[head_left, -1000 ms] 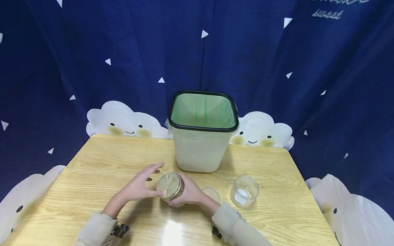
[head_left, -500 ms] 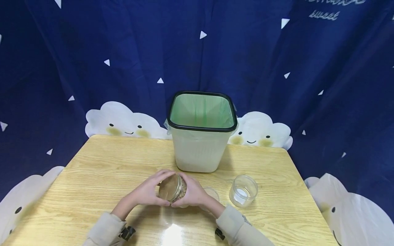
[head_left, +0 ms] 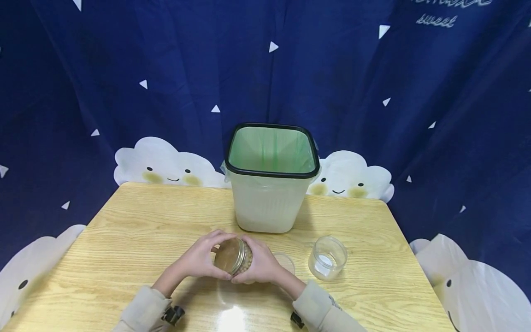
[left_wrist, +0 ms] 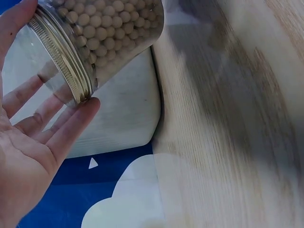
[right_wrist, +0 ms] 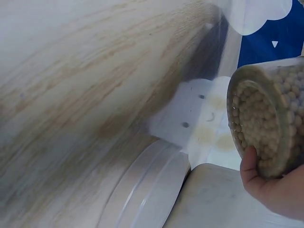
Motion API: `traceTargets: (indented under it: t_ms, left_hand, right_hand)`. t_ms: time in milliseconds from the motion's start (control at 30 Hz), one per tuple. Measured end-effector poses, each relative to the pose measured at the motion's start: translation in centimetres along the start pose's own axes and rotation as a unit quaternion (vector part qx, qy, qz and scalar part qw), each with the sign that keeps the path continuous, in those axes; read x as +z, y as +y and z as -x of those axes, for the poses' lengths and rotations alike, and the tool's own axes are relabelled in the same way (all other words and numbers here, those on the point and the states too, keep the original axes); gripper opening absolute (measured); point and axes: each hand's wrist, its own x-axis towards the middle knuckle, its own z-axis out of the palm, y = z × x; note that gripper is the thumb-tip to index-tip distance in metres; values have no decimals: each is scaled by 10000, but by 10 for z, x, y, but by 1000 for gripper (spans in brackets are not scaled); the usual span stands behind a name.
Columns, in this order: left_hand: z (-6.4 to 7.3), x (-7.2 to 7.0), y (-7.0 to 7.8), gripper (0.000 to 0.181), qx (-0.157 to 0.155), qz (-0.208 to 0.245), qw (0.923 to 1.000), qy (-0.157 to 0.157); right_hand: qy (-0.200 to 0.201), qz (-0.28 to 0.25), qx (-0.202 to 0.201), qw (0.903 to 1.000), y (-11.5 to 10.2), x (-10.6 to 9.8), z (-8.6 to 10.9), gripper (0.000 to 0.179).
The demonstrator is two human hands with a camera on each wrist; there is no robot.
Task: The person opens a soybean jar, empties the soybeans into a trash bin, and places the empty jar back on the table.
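Between both hands, over the table's front middle, is a clear jar [left_wrist: 114, 28] packed with small beige balls. It lies tilted on its side, its gold-rimmed lid end [head_left: 226, 255] facing left. My left hand [head_left: 202, 259] grips that end, thumb and fingers spread round the gold rim. In the left wrist view some fingers show through clear material beyond the rim. Wrapped round the jar's body from the other side is my right hand [head_left: 264, 263]. One of its fingertips reaches the jar's base [right_wrist: 259, 126], through which the balls show.
A white bin [head_left: 265, 207] with a black rim and green liner stands behind the hands. Right of the hands is a clear round container [head_left: 327, 274] with white at its bottom. A flat clear disc [head_left: 287, 262] lies near my right wrist.
My left hand has moved right from an open reach beside the jar and closed round its lid end. The jar has turned slightly, showing more of its balls in the head view.
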Motion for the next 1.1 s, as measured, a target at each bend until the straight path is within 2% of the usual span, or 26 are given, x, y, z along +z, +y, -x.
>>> traceTargets:
  t_ms: [167, 333, 433, 533, 600, 700, 867, 1100]
  left_hand:
    - [-1, 2, 2, 81, -338, -115, 9990, 266]
    - [-3, 1, 8, 85, -571, -211, 9981, 121]
    - [-2, -1, 10, 91, -364, -471, 9981, -134]
    - [-2, -4, 10, 96, 12, -629, 9971, -431]
    - [-2, -5, 10, 97, 214, -590, 9962, -603]
    - [-2, -6, 10, 95, 332, -593, 9952, -697]
    - [-3, -5, 10, 91, 251, -690, 9959, -531]
    - [-4, -1, 12, 82, -21, -884, 9961, -9]
  right_hand:
    - [230, 313, 138, 9992, -2, 2, 1, 91]
    - [248, 420, 279, 9984, -1, 2, 3, 98]
    - [181, 382, 213, 9989, 0, 0, 5, 97]
    - [113, 356, 67, 9993, 0, -1, 6, 97]
    - [73, 314, 7, 9995, 1, -2, 7, 97]
    - [49, 305, 12, 9995, 2, -3, 7, 97]
    - [34, 364, 49, 9993, 1, -4, 8, 96]
    - [130, 444, -51, 9989, 0, -5, 9, 95]
